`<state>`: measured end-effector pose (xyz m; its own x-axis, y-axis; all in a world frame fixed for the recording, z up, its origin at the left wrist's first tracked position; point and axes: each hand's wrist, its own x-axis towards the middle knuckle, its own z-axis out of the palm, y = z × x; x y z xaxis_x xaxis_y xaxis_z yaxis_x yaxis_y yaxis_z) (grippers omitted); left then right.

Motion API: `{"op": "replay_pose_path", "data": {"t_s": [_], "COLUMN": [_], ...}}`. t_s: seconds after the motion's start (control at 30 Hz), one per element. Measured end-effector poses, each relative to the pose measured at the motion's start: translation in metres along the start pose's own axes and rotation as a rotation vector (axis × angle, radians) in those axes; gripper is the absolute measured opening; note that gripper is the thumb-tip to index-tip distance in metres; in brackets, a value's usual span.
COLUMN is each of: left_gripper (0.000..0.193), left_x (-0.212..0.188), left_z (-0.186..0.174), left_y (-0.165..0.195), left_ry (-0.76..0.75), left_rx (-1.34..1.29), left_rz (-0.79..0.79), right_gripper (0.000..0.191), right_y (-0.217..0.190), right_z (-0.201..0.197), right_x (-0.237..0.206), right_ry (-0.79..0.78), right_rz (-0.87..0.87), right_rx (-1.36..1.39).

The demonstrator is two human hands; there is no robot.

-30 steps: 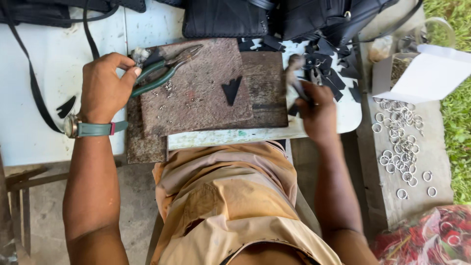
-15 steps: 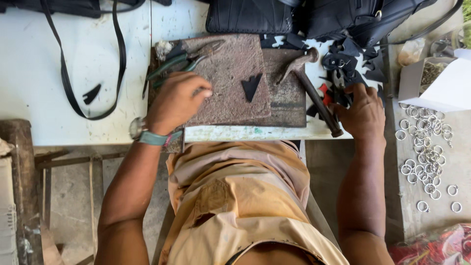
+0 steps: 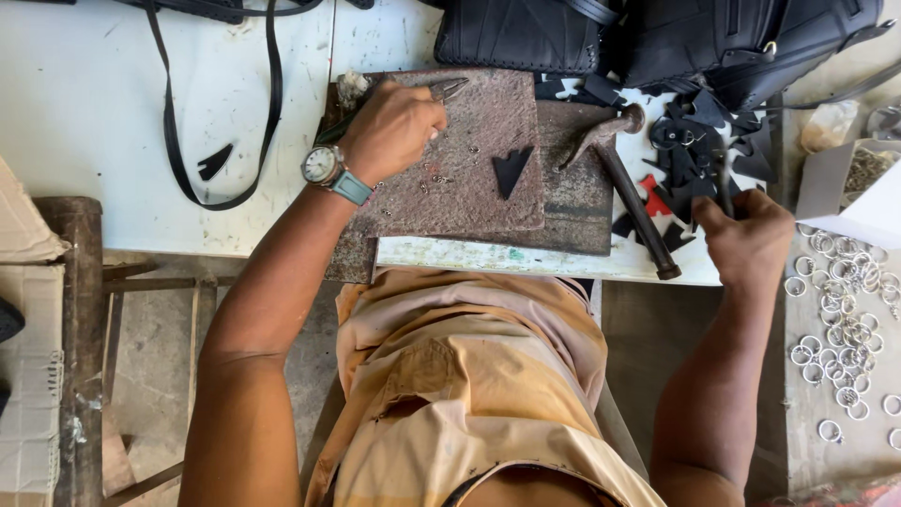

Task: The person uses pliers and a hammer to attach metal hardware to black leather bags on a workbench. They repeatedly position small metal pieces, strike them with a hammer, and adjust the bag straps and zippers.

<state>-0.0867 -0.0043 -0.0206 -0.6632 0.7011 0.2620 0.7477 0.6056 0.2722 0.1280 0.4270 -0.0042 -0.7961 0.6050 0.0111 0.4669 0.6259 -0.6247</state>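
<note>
From my feed, the cutout (image 3: 511,169) lay on the slab (image 3: 469,188); the hammer (image 3: 624,178) lay at its three o'clock, metal rings (image 3: 845,329) beyond.

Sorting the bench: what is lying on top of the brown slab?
On the brown slab lie a black leather cutout, a few small metal bits and the left hand, which covers most of the pliers. What lies beneath that hand stays hidden.

Bright even daylight; soft shadows; sharp focus; slight edge distortion
</note>
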Motion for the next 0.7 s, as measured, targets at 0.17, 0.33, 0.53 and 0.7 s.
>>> {"op": "replay_pose_path", "data": {"t_s": [0.17,0.33,0.53,0.7], "left_gripper": [0.006,0.008,0.008,0.015], "left_x": [0.005,0.016,0.027,0.024], "left_z": [0.011,0.011,-0.004,-0.027], "left_y": [-0.001,-0.002,0.021,0.077], "left_ry": [-0.061,-0.165,-0.079,0.024], "left_rx": [0.012,-0.013,-0.140,-1.094], "left_rz": [0.009,-0.028,-0.075,-0.134], "right_gripper": [0.017,0.016,0.018,0.037], "right_y": [-0.004,-0.017,-0.044,-0.090], "right_z": [0.001,0.005,0.021,0.044], "right_x": [-0.011,-0.022,-0.042,-0.061], "right_ry": [-0.231,-0.329,-0.380,-0.270], "right_rz": [-0.032,-0.062,-0.110,-0.486], "right_rx": [0.874,1.087,1.056,0.433]}}
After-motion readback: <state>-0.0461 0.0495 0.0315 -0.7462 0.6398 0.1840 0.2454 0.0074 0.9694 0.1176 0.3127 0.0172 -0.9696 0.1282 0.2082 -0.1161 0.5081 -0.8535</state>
